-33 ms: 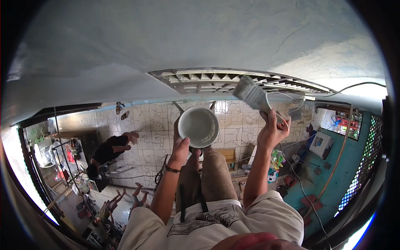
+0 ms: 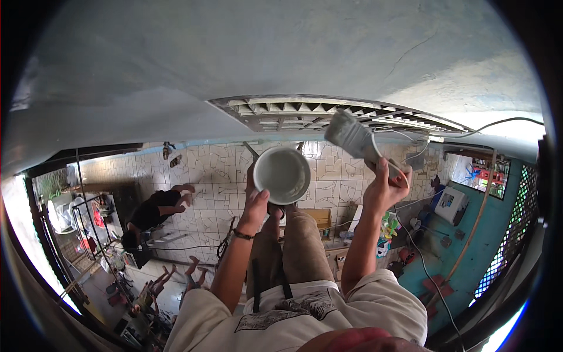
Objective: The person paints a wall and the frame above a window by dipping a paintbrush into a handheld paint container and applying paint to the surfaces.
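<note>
My left hand (image 2: 255,210) grips a round white paint container (image 2: 282,175) by its side, thumb near the rim. Pale paint lies inside it, with streaks along the inner wall. To the right, my right hand (image 2: 385,186) is closed around the handle of a wide paintbrush (image 2: 350,134). Its bristles look coated in grey-white paint and point up and left, apart from the container. Beyond both hands rises a pale grey-blue wall (image 2: 264,53); behind the brush is a slatted vent or window grille (image 2: 293,110) set in it.
Far below is a tiled floor (image 2: 205,208). A person in dark clothes (image 2: 155,211) bends at the left, and other people are lower left. A dark cable (image 2: 419,252) hangs near my right arm. A white box-like appliance (image 2: 451,204) stands by the turquoise wall (image 2: 504,223).
The paintbrush has shifted slightly left and down. The container has moved a little up and to the right. Both hands keep their hold.
</note>
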A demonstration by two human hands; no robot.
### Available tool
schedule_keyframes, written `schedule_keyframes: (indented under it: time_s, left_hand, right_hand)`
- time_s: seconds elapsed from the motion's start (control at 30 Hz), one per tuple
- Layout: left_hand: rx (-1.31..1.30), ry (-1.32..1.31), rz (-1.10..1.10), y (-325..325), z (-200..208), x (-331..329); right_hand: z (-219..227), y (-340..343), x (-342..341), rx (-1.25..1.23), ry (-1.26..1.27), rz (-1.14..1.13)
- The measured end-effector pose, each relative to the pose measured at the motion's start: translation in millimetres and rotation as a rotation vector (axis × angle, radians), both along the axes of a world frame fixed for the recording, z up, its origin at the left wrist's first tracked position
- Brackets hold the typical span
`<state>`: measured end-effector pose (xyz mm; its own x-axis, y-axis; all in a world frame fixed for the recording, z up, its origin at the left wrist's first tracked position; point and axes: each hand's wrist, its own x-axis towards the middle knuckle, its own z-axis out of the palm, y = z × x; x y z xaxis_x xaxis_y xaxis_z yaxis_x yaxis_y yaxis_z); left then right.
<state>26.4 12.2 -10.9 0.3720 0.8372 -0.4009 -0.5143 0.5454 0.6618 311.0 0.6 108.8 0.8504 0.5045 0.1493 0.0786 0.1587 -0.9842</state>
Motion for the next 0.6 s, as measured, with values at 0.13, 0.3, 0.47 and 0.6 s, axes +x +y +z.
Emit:
schedule_keyframes:
  time_s: [0.13, 0.3, 0.47, 0.6]
  left_hand:
    - [0.178, 0.053, -0.113, 30.1, 15.7, 29.3]
    - [0.371, 0.087, -0.043, 47.9, 45.4, 57.1]
    - [0.466, 0.071, -0.014, 46.2, 52.4, 64.9]
    - [0.469, 0.044, 0.028, 41.4, 51.1, 67.5]
  right_hand:
    - [45.4, 1.2, -28.4, -0.076, -0.393, 0.117]
    - [70.3, 13.2, -55.1, -0.144, -0.509, 0.273]
    - [63.9, 25.4, -73.8, -0.420, -0.560, 0.400]
    - [51.8, 31.7, -77.9, -0.475, -0.558, 0.452]
